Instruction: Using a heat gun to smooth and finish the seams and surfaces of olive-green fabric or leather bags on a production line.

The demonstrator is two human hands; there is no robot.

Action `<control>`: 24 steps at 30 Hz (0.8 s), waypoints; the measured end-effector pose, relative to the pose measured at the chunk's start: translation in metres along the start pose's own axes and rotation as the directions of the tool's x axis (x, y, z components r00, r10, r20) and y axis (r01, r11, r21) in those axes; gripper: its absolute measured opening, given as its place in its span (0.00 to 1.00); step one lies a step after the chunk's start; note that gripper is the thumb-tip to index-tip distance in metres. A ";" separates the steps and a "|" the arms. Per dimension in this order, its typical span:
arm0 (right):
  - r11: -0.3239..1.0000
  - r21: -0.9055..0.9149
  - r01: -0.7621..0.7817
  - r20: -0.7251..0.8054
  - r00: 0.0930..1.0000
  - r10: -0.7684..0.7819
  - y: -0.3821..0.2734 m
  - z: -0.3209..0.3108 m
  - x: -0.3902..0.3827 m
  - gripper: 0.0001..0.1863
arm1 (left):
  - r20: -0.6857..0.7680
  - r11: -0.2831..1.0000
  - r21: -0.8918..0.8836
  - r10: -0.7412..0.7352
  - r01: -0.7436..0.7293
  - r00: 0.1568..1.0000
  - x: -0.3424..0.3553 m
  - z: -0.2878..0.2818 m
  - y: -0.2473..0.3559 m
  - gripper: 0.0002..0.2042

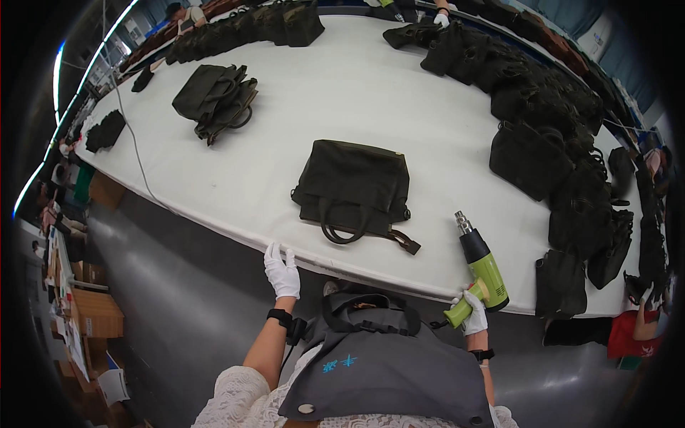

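Observation:
A dark olive handbag [353, 182] lies flat on the white table [285, 100] in front of me, its handles toward me and a strap end sticking out at its near right corner. My right hand [474, 314], in a white glove, is wrapped round the handle of a green and black heat gun [485, 271]. The gun's metal nozzle points away from me, over the table to the right of the bag. My left hand [282, 272], also gloved in white, is at the table's near edge with fingers stretched out, holding nothing, apart from the bag.
More dark bags [214, 100] lie at the left, with a small dark pile [105, 130] beyond. A long heap of bags [542, 107] lines the right side. A cable [135, 153] hangs across the left edge. Other people work around the table, one in a red top [633, 334].

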State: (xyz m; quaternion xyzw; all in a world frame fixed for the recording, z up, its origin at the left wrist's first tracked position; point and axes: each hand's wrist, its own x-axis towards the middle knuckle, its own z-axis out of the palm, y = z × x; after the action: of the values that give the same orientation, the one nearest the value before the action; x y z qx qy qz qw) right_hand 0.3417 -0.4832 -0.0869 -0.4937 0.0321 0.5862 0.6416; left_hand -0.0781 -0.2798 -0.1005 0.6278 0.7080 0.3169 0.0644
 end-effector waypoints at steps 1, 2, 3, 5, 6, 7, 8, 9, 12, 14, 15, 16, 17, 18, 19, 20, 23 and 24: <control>0.997 0.065 0.039 0.025 0.999 -0.040 0.003 0.004 -0.002 0.19 | -0.013 0.999 -0.020 -0.049 0.048 0.999 0.000 0.000 -0.001 0.20; 0.988 0.133 0.073 0.047 0.996 -0.080 0.004 0.007 -0.005 0.20 | -0.025 0.995 -0.039 -0.095 0.094 0.995 0.001 -0.001 -0.004 0.20; 0.989 0.128 0.068 0.052 0.996 -0.075 0.002 0.006 -0.007 0.20 | -0.058 0.988 -0.093 -0.130 0.124 0.990 0.004 0.000 -0.005 0.20; 0.956 -0.048 0.290 0.021 0.957 -0.290 -0.004 0.007 -0.015 0.24 | -0.084 0.982 -0.075 -0.180 0.174 0.980 0.008 -0.001 -0.006 0.21; 0.956 -0.050 0.288 0.019 0.958 -0.287 -0.010 0.010 -0.020 0.24 | -0.106 0.974 -0.061 -0.223 0.217 0.969 0.011 -0.002 -0.005 0.21; 0.897 -0.122 0.425 0.063 0.905 -0.420 -0.023 0.023 -0.030 0.25 | -0.154 0.972 0.018 -0.229 0.234 0.961 0.014 -0.002 -0.014 0.22; 0.814 -0.187 0.550 0.114 0.835 -0.538 -0.036 0.038 -0.040 0.26 | -0.175 0.954 0.066 -0.277 0.291 0.945 0.018 -0.003 -0.020 0.23; 0.771 -0.169 0.614 0.156 0.789 -0.594 -0.050 0.056 -0.052 0.27 | -0.177 0.928 0.064 -0.352 0.368 0.919 0.023 -0.006 -0.027 0.24; 0.617 -0.125 0.777 0.271 0.625 -0.732 -0.087 0.083 -0.076 0.29 | -0.178 0.848 0.027 -0.517 0.529 0.838 0.049 -0.010 -0.025 0.27; 0.530 -0.119 0.840 0.372 0.532 -0.761 -0.106 0.103 -0.097 0.28 | -0.179 0.783 -0.006 -0.613 0.622 0.770 0.073 -0.011 -0.025 0.28; 0.498 -0.126 0.858 0.368 0.507 -0.780 -0.110 0.111 -0.103 0.27 | -0.179 0.705 -0.059 -0.704 0.707 0.687 0.084 -0.011 -0.032 0.30; 0.505 -0.063 0.861 0.316 0.497 -0.808 -0.111 0.121 -0.109 0.28 | -0.173 0.615 -0.111 -0.786 0.781 0.594 0.094 -0.010 -0.039 0.31; 0.491 -0.016 0.871 0.323 0.470 -0.822 -0.111 0.127 -0.113 0.28 | -0.197 0.569 -0.125 -0.817 0.813 0.542 0.101 -0.006 -0.050 0.29; 0.473 0.022 0.881 0.323 0.441 -0.837 -0.112 0.134 -0.117 0.28 | -0.190 0.559 -0.123 -0.824 0.820 0.534 0.109 -0.007 -0.049 0.29; 0.474 0.010 0.880 0.330 0.445 -0.833 -0.112 0.142 -0.122 0.28 | -0.139 0.445 -0.199 -0.895 0.873 0.425 0.116 -0.007 -0.049 0.28; 0.463 0.004 0.887 0.340 0.434 -0.834 -0.110 0.149 -0.125 0.28 | -0.082 0.325 -0.268 -0.946 0.907 0.314 0.123 -0.008 -0.046 0.27; 0.416 -0.093 0.905 0.357 0.420 -0.834 -0.101 0.181 -0.132 0.29 | -0.106 0.360 -0.189 -0.932 0.914 0.345 0.136 -0.002 -0.050 0.27; 0.376 -0.173 0.910 0.362 0.414 -0.835 -0.098 0.190 -0.133 0.28 | -0.126 0.409 -0.115 -0.910 0.905 0.395 0.140 0.000 -0.052 0.27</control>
State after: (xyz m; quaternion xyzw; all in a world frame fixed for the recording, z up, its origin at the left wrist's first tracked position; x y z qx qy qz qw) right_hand 0.2752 -0.4341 0.1513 -0.4718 -0.4069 0.2007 0.7560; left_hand -0.1506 -0.1505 -0.0855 0.1119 0.9335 0.2924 0.1747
